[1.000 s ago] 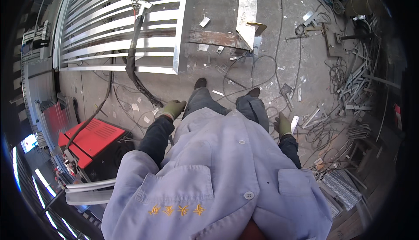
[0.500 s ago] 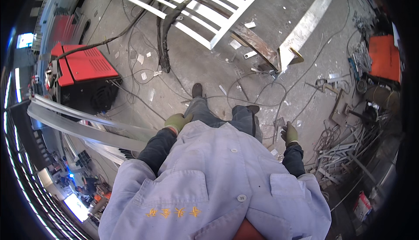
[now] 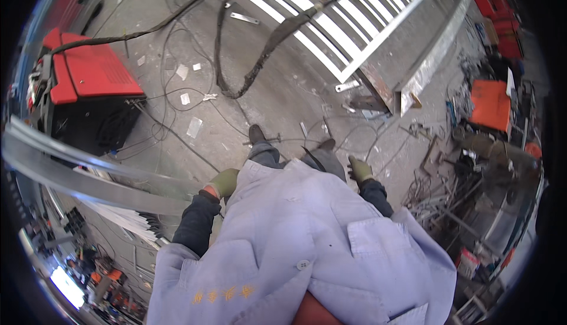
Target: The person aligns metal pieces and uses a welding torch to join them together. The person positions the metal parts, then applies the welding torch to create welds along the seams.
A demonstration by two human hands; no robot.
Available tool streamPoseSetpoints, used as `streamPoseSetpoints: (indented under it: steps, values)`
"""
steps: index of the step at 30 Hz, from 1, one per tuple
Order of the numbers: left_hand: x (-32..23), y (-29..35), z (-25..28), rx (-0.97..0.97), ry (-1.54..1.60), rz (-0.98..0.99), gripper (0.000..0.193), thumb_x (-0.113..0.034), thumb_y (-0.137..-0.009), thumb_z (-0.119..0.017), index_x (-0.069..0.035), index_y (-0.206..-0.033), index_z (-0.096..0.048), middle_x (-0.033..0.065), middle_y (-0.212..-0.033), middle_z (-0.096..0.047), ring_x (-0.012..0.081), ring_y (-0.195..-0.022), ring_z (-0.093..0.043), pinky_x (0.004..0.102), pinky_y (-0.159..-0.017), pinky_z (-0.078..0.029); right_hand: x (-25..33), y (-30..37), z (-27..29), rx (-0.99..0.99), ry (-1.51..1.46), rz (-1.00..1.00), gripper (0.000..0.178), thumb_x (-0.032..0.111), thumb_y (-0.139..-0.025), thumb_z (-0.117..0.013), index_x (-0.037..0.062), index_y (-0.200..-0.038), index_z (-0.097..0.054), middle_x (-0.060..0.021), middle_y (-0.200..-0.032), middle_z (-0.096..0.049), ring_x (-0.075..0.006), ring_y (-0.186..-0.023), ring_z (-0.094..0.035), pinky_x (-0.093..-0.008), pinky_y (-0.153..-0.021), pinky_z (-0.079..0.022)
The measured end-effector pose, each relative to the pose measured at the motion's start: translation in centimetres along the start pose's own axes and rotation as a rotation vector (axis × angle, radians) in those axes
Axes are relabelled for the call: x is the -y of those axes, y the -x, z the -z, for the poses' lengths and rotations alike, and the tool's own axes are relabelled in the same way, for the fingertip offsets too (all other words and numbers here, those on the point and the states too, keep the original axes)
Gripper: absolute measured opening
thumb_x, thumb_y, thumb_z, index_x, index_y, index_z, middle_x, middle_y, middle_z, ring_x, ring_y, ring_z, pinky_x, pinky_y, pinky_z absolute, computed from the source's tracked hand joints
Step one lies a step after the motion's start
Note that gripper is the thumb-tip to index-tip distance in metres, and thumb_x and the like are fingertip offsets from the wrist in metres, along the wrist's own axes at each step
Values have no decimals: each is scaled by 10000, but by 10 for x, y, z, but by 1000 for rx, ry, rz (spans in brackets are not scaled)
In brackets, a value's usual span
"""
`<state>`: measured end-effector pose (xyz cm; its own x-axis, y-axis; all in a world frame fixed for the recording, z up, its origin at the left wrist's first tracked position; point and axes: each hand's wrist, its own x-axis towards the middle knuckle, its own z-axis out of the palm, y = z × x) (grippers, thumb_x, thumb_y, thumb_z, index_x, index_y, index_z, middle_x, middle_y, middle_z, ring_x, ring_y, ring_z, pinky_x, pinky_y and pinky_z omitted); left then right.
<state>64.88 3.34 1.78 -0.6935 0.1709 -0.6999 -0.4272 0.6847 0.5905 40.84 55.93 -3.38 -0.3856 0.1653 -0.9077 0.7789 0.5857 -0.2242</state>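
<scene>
My left hand (image 3: pixel 224 183), in an olive-green work glove, hangs close against the front of my light purple-grey coat. Its fingers are hidden by the coat edge, so what it may hold does not show. Long silvery metal bars (image 3: pixel 106 186) run beside it on the left. My right hand (image 3: pixel 360 170), gloved the same way, hangs low over the floor with its fingers apart and nothing visible in it. Ahead, a thick dark wrapped cable (image 3: pixel 266 53) reaches up to the white slatted metal frame (image 3: pixel 339 40).
A red-and-black machine (image 3: pixel 94 86) stands at the left. Ahead right, a metal beam (image 3: pixel 434 59) rests near the frame. Thin cables (image 3: pixel 189 142) and scraps (image 3: pixel 195 126) lie across the floor. An orange box (image 3: pixel 490 105) and piled metal offcuts (image 3: pixel 431 198) are at the right.
My view has shifted forward and turned, so the slatted frame and beam appear nearer and the red machine lies further left. My right hand has come closer in to my body.
</scene>
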Motion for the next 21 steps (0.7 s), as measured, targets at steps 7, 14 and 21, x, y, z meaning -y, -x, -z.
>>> streamPoseSetpoints:
  steps: [7, 14, 21]
  values:
    - [-12, 68, 22, -9, 361, 110, 461, -368, -941, -799, 21, -1188, -785, 297, -1150, -805, 453, -1111, -776, 479, -944, -594, 68, -51, -37, -66, 296, 271, 618, 588, -1034, -673, 34, -1299, -743, -67, -1101, -763, -199, -886, -681, -368, -731, -539]
    - [-53, 74, 10, 96, 607, 356, 400, -381, -985, -757, -6, -1113, -806, 237, -991, -816, 392, -965, -791, 452, -884, -601, 144, -46, -54, 31, 403, 403, 660, 578, -1040, -670, -19, -1302, -771, -111, -1121, -799, -221, -936, -729, -386, -824, -578]
    - [-98, -23, 57, -318, 585, 614, 528, -502, -1031, -691, 14, -967, -783, 182, -844, -763, 327, -852, -771, 437, -787, -577, 169, -117, -39, -29, 657, 407, 745, 617, -1031, -652, -13, -1417, -738, -256, -1389, -762, -402, -1336, -700, -453, -1133, -518]
